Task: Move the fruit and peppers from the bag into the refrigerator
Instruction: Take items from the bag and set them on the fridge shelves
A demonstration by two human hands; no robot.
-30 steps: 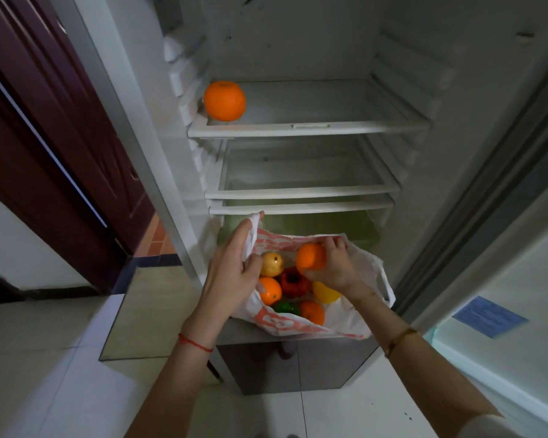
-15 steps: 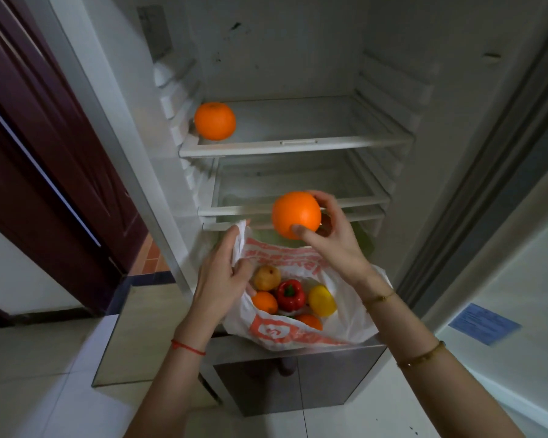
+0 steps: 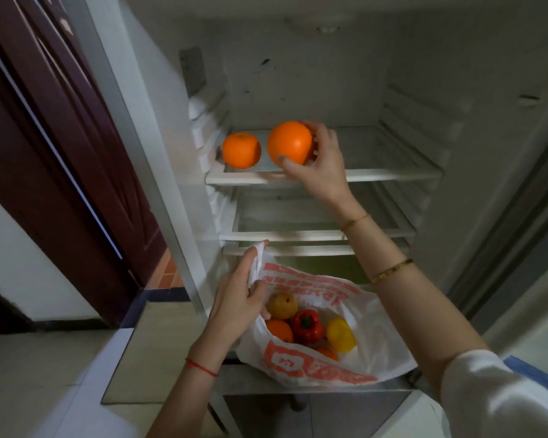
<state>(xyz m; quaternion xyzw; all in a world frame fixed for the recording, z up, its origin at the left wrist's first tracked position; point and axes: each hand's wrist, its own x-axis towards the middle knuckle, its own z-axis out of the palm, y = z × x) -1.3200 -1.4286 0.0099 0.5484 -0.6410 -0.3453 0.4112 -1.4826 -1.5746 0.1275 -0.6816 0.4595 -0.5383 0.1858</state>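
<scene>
Right hand: the right hand (image 3: 321,159) grips an orange (image 3: 290,143), thumb on its lower front, fingers wrapped behind it; the fruit is at the top shelf (image 3: 393,175), just above or on the glass, I cannot tell which.
Left hand: the left hand (image 3: 238,298) pinches the bag's (image 3: 377,352) left rim, thumb and fingers closed on the plastic, holding the mouth up and apart.
Second orange: another orange (image 3: 241,150) sits on the same shelf at its left end, just beside the held one; whether they touch is unclear.
Bag: white plastic with red print, lying open on the ledge at the fridge's (image 3: 424,74) base, in front of the lower shelves.
Bag contents: a brownish-yellow fruit (image 3: 283,305) at the back left, a small orange (image 3: 279,330) below it, a red pepper (image 3: 307,326) in the middle, a yellow fruit (image 3: 340,335) to its right, and one more orange piece (image 3: 328,354) half hidden at the front.
Fridge: door open, middle shelves bare, white walls scuffed.
Wrists: red string (image 3: 201,368) on the left, gold bracelets (image 3: 391,270) on the right forearm, white sleeve (image 3: 494,393) at the lower right.
</scene>
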